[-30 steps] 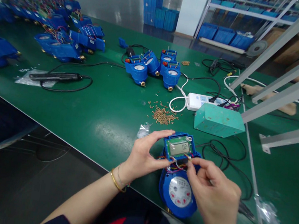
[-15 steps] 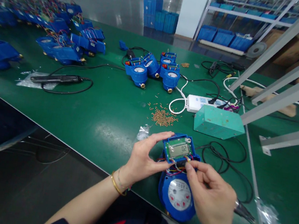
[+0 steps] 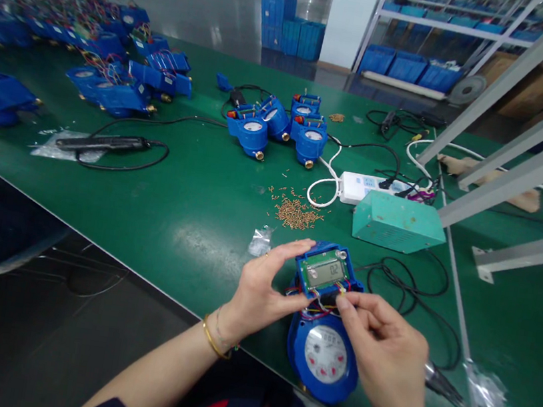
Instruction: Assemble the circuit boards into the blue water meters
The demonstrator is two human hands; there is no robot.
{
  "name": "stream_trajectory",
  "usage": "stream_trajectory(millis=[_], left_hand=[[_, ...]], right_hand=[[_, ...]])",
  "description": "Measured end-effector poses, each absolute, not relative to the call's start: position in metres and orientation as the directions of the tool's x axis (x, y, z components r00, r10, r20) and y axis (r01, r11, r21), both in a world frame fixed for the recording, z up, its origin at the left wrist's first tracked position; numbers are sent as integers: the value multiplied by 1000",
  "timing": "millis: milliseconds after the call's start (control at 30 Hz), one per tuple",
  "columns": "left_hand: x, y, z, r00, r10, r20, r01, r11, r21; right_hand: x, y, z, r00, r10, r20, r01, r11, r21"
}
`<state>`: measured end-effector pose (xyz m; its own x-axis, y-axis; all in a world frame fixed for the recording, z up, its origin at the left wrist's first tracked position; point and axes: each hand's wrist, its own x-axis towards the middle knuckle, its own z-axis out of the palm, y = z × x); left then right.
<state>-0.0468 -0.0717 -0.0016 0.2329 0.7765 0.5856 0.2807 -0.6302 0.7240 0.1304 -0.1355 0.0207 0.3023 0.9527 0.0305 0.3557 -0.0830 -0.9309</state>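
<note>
blue water meter (image 3: 324,352); green table (image 3: 185,205); teal box (image 3: 397,222)

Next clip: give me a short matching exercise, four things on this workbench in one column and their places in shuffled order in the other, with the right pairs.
Things:
1. display board
2. teal box
3. pile of small brass pins
4. black handheld tool

Places:
A. far left, on a clear plastic bag
B. pinched by the left hand, over the blue meter
C. loose on the green table, mid-bench
D. beside the white power strip

Pairs: 1-B, 2-D, 3-C, 4-A
</note>
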Motion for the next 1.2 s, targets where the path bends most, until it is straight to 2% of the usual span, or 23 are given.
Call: stream_trajectory(millis=[133,300,667,1200], left_hand=[[-47,-71,-2,237,779,580,257,-626,736],[-46,-71,-2,220,820,528,239,-570,786],[-46,-69,3,251,741,623,266,-672,691],[-45,-71,-4,217,854,473,185,-512,839]], right_hand=[[131,-136,21,293,956,18,348,-90,-933],[130,-134,23,283,956,74,419,-54,-906],[129,-138,12,366,929,55,311,-67,-948],[132,-135,19,316,945,83,397,-53,-916]])
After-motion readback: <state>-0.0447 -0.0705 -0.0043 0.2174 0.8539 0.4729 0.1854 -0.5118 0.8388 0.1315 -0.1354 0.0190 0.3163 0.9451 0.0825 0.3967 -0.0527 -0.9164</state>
